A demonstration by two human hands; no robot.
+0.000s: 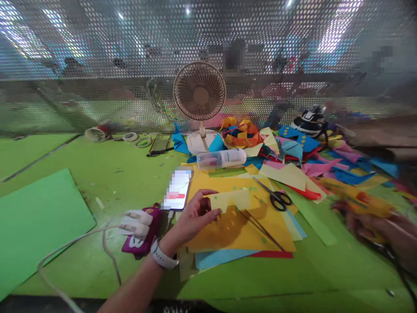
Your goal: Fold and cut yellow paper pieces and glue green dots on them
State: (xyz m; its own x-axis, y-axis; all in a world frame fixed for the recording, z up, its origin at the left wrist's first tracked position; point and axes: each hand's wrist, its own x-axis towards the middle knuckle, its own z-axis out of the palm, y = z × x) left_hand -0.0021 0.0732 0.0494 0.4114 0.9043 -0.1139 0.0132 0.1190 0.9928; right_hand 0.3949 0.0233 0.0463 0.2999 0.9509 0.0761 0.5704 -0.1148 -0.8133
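My left hand, with a white watch on its wrist, pinches a pale yellow paper strip between thumb and fingers. The strip has a notch in its lower edge and hovers over stacked orange-yellow paper sheets. Far to the right, smeared by motion, my right hand is wrapped round a yellow glue gun with a dark cord trailing from it. Tweezers lie on the sheets just right of the strip. Black-handled scissors rest on the right part of the stack.
A lit phone lies left of the stack, near a purple pouch and white plugs with cables. Behind are a clear bottle, a fan and piled coloured paper scraps. A green sheet covers the left.
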